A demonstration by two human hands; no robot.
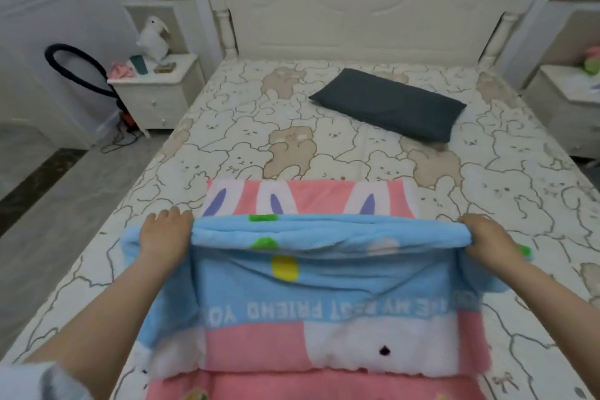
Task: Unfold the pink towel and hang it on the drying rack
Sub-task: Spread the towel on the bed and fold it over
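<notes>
Pink towel [311, 347] on the bed [357, 153], partly folded. Left hand [162, 234] and right hand [487, 240] at opposite ends of its blue fold, fingers curled round the cloth, spread apart probably to open it evenly. No drying rack in view.

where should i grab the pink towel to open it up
By the two ends of the blue folded edge, from above, as the left hand and right hand grip now: the towel lies flat on the bed, so lifting that fold opens it.
</notes>
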